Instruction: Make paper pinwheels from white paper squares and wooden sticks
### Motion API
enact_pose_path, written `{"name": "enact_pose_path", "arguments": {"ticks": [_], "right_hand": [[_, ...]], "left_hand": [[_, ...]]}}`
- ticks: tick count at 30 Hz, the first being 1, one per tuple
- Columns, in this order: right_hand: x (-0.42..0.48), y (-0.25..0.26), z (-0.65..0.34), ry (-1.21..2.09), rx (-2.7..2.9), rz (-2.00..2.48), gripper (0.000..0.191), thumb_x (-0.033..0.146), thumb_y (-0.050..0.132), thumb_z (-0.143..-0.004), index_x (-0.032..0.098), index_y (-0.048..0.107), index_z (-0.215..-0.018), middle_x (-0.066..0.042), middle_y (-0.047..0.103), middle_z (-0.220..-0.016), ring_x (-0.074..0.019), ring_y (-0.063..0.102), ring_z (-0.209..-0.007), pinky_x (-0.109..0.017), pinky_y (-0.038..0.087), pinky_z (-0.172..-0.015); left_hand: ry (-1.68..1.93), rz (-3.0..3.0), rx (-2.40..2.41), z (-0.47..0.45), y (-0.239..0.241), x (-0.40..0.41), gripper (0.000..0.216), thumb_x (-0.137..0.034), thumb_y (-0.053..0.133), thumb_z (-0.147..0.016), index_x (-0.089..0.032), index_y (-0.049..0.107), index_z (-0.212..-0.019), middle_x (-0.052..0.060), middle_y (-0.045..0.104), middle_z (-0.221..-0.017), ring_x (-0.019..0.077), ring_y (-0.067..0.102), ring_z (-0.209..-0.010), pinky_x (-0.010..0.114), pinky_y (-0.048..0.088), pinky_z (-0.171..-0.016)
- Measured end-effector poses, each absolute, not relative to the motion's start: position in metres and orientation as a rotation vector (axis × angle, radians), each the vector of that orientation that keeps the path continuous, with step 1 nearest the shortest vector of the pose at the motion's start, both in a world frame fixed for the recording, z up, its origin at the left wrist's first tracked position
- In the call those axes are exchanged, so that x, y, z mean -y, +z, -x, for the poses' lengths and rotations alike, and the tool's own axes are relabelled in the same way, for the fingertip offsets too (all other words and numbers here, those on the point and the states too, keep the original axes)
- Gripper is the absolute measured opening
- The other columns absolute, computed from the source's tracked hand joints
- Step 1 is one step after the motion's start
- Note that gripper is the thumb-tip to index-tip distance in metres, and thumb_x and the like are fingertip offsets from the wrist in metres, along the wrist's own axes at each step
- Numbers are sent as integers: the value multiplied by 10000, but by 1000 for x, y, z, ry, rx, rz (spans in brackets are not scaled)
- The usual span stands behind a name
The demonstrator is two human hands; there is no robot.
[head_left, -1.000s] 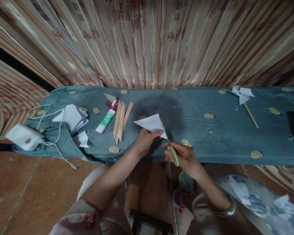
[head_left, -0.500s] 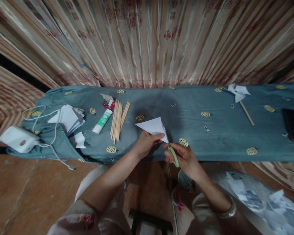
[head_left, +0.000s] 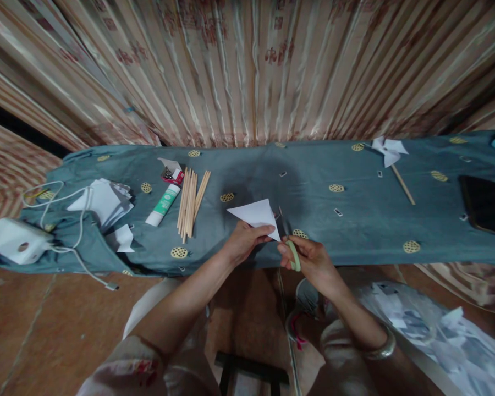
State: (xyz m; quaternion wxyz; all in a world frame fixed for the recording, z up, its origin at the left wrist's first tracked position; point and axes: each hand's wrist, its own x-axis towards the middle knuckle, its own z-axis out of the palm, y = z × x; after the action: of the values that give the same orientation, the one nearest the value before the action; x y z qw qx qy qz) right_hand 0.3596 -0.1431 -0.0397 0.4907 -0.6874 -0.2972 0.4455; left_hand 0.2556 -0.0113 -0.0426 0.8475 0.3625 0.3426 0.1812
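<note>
My left hand (head_left: 247, 242) pinches a folded white paper triangle (head_left: 256, 212), thumb on top, above the near edge of the cloth-covered table. In my right hand (head_left: 309, 258) are scissors (head_left: 293, 256) with pale green handles. Their blades point away from me and stand a little apart, just right of the paper's right edge. To the left lie a bundle of wooden sticks (head_left: 187, 201), a green-and-white glue tube (head_left: 163, 204) and a small red box of pins (head_left: 173, 175). A white paper pinwheel (head_left: 390, 151) on a stick rests at the far right.
A stack of white paper (head_left: 101, 203) and a loose scrap (head_left: 121, 239) lie at left, near a white power adapter (head_left: 18, 242) with cables. A black phone (head_left: 484, 203) is at right. Below it, a clear bag (head_left: 433, 335) holds paper scraps. A curtain (head_left: 247, 71) hangs behind the table.
The scissors have come away from the paper's edge, shifting slightly right, and their blades have parted. My left hand keeps the paper nearly in place. The view has turned slightly right.
</note>
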Motion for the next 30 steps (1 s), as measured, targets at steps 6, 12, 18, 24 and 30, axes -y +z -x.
{"name": "enact_pose_path", "arguments": {"ticks": [6, 12, 18, 24, 30], "right_hand": [[143, -34, -393, 546, 940, 2305, 475, 523, 607, -795, 151, 636, -1090, -62, 695, -669, -241, 664, -623, -321, 463, -597], [158, -24, -434, 86, 1061, 2900, 416, 397, 522, -864, 126, 624, -1163, -164, 714, -753, -327, 693, -718, -402, 482, -663], [191, -16, -475, -117, 944, 3057, 584, 459, 530, -853, 70, 558, -1287, -250, 701, -891, -401, 674, -862, -470, 489, -723], [185, -27, -471, -38, 1009, 2966, 528, 457, 556, -842, 122, 581, -1249, -194, 699, -829, -360, 680, -766, -457, 496, -680], [168, -32, -451, -82, 1238, 2879, 477, 302, 519, -860, 60, 522, -1272, -235, 695, -915, -374, 673, -868, -450, 506, -729]], "left_hand": [[486, -793, -806, -249, -39, -2, 392, -214, 868, -467, -135, 688, -806, 20, 691, -802, 120, 614, -693, 250, 488, -662], [510, -817, -849, -239, -38, -8, 359, -193, 855, -483, -152, 669, -787, 11, 686, -801, 120, 617, -699, 241, 495, -659], [487, -859, -862, -233, -38, -7, 328, -219, 862, -493, -151, 669, -749, 11, 680, -786, 113, 610, -687, 227, 482, -631], [490, -957, -834, -232, -46, -3, 300, -243, 868, -469, -136, 647, -641, -5, 612, -628, 74, 493, -537, 205, 379, -507], [394, -989, -801, -234, -43, 4, 366, -313, 886, -437, -129, 609, -589, -39, 531, -540, 40, 355, -473, 196, 230, -448]]}}
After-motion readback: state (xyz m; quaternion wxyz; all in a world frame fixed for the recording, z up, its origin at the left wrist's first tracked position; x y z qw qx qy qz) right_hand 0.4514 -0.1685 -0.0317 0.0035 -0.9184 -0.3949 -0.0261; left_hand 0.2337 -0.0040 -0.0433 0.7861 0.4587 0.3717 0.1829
